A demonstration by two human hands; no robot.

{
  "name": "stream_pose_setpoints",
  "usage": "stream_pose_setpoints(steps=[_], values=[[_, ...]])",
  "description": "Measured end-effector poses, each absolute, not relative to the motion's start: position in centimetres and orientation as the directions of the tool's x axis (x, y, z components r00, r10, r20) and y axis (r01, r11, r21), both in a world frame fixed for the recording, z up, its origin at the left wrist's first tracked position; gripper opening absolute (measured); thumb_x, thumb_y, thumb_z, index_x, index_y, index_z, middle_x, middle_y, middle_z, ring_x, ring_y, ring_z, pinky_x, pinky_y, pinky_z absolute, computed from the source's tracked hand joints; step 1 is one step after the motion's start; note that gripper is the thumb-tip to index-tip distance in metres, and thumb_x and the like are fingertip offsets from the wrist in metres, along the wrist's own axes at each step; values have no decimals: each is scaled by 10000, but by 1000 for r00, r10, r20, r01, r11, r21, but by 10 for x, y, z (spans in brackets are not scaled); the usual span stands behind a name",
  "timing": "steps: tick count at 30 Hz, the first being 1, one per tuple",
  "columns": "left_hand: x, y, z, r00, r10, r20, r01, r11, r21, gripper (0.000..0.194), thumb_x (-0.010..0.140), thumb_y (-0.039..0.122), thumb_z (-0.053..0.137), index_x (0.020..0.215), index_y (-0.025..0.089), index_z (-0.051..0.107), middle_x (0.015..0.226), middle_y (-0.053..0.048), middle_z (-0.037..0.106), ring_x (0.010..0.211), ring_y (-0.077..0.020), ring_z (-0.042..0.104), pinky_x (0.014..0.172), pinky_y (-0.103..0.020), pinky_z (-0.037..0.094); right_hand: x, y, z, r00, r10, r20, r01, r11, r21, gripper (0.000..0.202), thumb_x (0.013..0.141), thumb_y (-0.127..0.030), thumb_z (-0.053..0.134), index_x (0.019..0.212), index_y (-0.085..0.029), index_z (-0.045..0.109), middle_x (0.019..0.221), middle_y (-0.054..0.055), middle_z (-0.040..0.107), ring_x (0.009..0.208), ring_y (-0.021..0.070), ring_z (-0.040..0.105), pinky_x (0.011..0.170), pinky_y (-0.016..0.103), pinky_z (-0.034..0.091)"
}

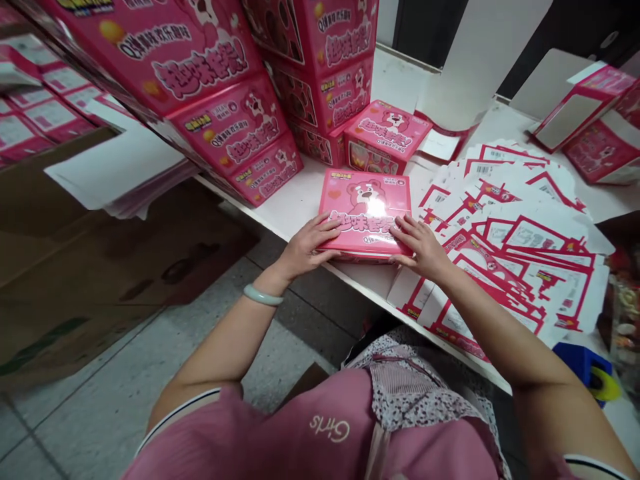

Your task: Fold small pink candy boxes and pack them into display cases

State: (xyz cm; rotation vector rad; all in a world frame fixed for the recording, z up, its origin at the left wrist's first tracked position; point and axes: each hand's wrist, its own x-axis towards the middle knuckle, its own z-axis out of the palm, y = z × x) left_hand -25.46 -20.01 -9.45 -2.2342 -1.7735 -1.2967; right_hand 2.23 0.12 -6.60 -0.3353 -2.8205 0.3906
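A pink cardboard box [367,193] with a bear printed on its lid lies flat at the front edge of the white table, its lid down. My left hand [313,243] grips its near left corner, fingers on top and thumb along the front side. At the near right corner, my right hand [420,247] holds it the same way. Inside the box nothing can be seen. Just behind it sits another closed pink box [387,130].
Tall stacks of pink boxes [240,127] rise at the left and behind. Flat printed carton sheets [505,233] spread over the table's right side. A blue tape dispenser [583,367] stands at the right front. A large brown carton [75,267] is at the left.
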Motion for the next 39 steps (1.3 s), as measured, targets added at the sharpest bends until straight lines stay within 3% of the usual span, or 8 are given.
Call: stream_pose_setpoints(steps=[5, 11, 14, 18, 25, 28, 35, 39], values=[[-255, -198, -95, -12, 766, 643, 859, -322, 399, 328, 957, 438, 656, 1214, 237, 691, 1300, -94, 694, 1373, -275, 552, 1121, -529, 507, 17, -8, -63, -909, 289, 300, 221, 945, -241, 469, 985, -384, 578, 1402, -175, 623, 1479, 169, 583, 1452, 307, 492, 1171, 523, 414], [-266, -191, -62, -7, 756, 655, 871, -316, 375, 270, 979, 434, 638, 1131, 234, 735, 1096, -64, 772, 1128, -227, 718, 984, -396, 597, 11, -8, -45, -883, 355, 306, 262, 916, -305, 353, 1038, -380, 498, 1270, -215, 705, 1305, 100, 726, 1269, 230, 663, 1106, 431, 464], [-272, -190, -53, 37, 766, 642, 889, -319, 330, 248, 978, 418, 640, 1134, 248, 734, 1153, -71, 757, 1169, -222, 699, 1016, -383, 576, 16, -8, -48, -888, 353, 295, 251, 910, -331, 393, 1045, -377, 481, 1369, -229, 645, 1432, 103, 642, 1394, 245, 561, 1154, 478, 429], [-265, -195, -63, 38, 821, 569, 893, -284, 350, 289, 982, 470, 609, 1119, 248, 734, 1179, -78, 748, 1200, -241, 683, 1020, -433, 572, 30, -1, -67, -927, 244, 286, 113, 906, -408, 462, 1057, -364, 416, 1493, -264, 533, 1562, 85, 516, 1528, 250, 379, 1221, 527, 386], [-248, -214, -87, -199, 809, 553, 682, -290, 671, 348, 963, 484, 646, 1201, 233, 686, 1383, -128, 636, 1440, -270, 477, 1204, -564, 407, 41, 6, -88, -896, 223, 383, 10, 874, -486, 462, 1045, -345, 442, 1499, -317, 522, 1536, 76, 548, 1534, 257, 365, 1228, 581, 389], [-246, -217, -91, -293, 783, 548, 607, -291, 740, 291, 987, 492, 606, 1070, 227, 695, 1316, -120, 673, 1430, -265, 490, 1205, -584, 398, 39, 5, -88, -872, 241, 425, -9, 862, -506, 441, 1042, -333, 444, 1469, -333, 554, 1512, 60, 574, 1523, 250, 387, 1233, 573, 389], [-231, -213, -99, -246, 750, 614, 711, -291, 640, 251, 1007, 445, 578, 1168, 272, 663, 1350, -95, 658, 1428, -252, 493, 1191, -592, 407, 20, 37, -83, -887, 276, 371, 40, 846, -532, 407, 1031, -324, 441, 1402, -314, 607, 1521, 53, 568, 1524, 277, 384, 1238, 649, 316], [-222, -209, -112, -288, 730, 620, 794, -180, 581, 278, 1051, 447, 451, 1125, 259, 642, 1295, -84, 683, 1399, -234, 523, 1166, -574, 446, 18, 45, -86, -878, 290, 381, 51, 848, -527, 387, 1041, -300, 420, 1370, -269, 622, 1513, 53, 576, 1528, 229, 379, 1276, 586, 281]])
